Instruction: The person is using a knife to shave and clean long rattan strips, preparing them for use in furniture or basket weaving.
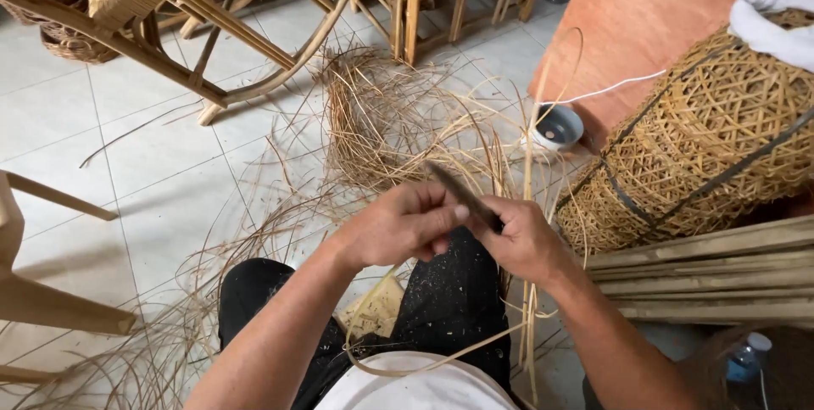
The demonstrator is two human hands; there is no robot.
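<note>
My left hand [398, 228] and my right hand [521, 240] meet above my knees, which are in black trousers. A dark, narrow blade [462, 194] sticks up and to the left from my right hand's grip. My left hand's fingers are curled beside the blade, pinching a thin pale cane strip [527, 164] that rises between the hands and also hangs down past my right wrist. More loose strips loop across my lap [407, 368].
A heap of cane strips [381, 122] lies on the white tiled floor. A woven basket [712, 143] rests on stacked wooden slats [704, 274] at right. Bamboo chair frames [195, 28] stand at the back; a small white bowl [555, 128] and a plastic bottle [746, 357] sit nearby.
</note>
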